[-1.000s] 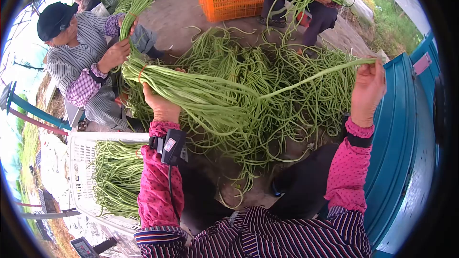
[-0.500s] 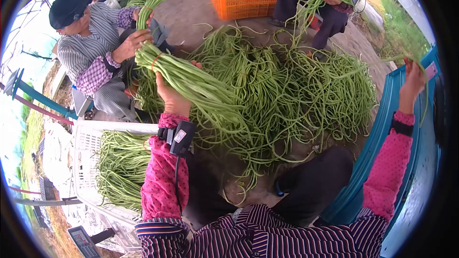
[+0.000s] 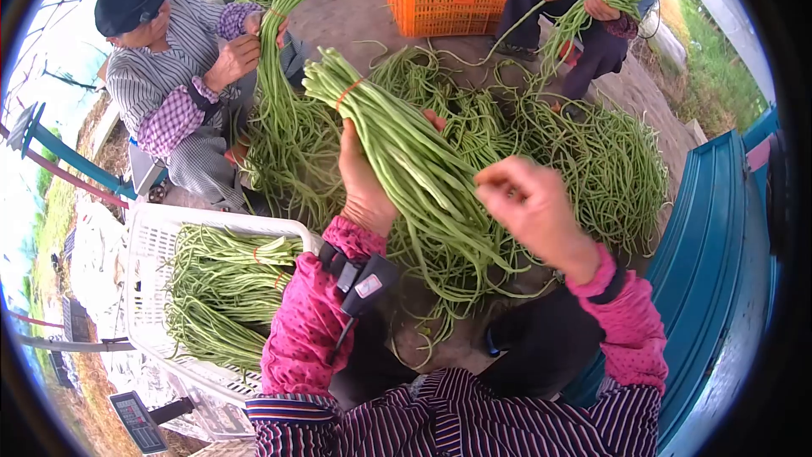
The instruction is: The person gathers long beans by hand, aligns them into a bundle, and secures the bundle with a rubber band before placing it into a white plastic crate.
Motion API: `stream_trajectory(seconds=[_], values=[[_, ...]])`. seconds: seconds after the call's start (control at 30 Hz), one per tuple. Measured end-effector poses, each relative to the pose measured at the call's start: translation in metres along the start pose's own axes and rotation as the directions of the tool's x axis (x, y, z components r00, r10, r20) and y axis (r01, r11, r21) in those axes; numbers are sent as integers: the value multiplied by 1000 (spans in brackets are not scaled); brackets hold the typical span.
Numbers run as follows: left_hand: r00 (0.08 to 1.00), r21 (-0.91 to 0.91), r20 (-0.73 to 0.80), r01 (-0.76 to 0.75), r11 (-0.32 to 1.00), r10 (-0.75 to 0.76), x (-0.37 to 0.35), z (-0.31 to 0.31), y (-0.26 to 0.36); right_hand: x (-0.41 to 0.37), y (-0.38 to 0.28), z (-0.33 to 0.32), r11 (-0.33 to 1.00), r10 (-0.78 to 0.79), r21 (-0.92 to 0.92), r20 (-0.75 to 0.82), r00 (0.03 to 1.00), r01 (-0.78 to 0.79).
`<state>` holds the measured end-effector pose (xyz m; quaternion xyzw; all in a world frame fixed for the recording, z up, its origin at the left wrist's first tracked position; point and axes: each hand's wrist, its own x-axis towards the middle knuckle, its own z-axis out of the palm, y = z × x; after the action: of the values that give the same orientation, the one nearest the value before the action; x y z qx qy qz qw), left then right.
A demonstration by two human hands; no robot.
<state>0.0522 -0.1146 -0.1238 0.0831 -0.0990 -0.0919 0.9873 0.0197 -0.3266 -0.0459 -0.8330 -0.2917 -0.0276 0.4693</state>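
Note:
A thick bundle of long green beans (image 3: 414, 156), tied near its upper end with an orange-red rubber band, rests in my left hand (image 3: 365, 182). The fingers wrap around from beneath, and their tips show on the far side. Loose bean ends hang down to the right. My right hand (image 3: 537, 211) is at the bundle's right side, slightly blurred, its fingers curled but apart and no bean visible in them. Behind and below the bundle spreads a large heap of loose long beans (image 3: 592, 161).
A white crate (image 3: 152, 271) with banded bean bundles stands at left. One person (image 3: 169, 76) holds a bean bundle; another person (image 3: 584, 17) sorts beans. An orange crate (image 3: 448, 0) stands at the back, a blue metal panel (image 3: 702, 237) at right, a scale display (image 3: 138, 421) lower left.
My right hand came in from the far right, where it held a long bean, to the bundle's side; that bean no longer shows. My left hand and bundle shifted right in view.

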Motion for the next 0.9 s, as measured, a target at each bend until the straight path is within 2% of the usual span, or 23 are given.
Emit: stream_trajectory(seconds=[0.07, 0.1, 0.13, 0.23, 0.37, 0.43, 0.67, 0.9], values=[[999, 40, -47, -16, 999, 18, -1, -1, -8, 1, 7, 32, 997, -68, -46, 11, 998, 68], [998, 25, -63, -5, 1000, 7, -2, 0, -12, 2, 6, 41, 988, -86, -125, -1, 996, 86], [997, 10, -79, 8, 1000, -7, -3, 2, -15, 3, 7, 47, 974, -106, -203, -13, 994, 101], [992, 50, -122, 21, 999, -15, -6, 0, -19, 2, 20, 55, 948, -167, -277, -11, 986, 157], [980, 92, -198, 18, 996, 1, -3, -1, -21, 6, 27, 48, 993, 104, -61, 65, 992, -100], [956, 119, -292, 1, 993, 34, -2, 3, -24, 5, 26, 48, 993, 106, -62, 66, 992, -102], [934, 115, -356, 22, 993, 21, -5, -6, -17, 0, 18, 48, 982, 186, 6, 199, 962, -191], [912, 69, -409, 0, 998, 28, -6, -5, -9, -8, 21, 36, 977, 174, 74, 273, 946, -201]])
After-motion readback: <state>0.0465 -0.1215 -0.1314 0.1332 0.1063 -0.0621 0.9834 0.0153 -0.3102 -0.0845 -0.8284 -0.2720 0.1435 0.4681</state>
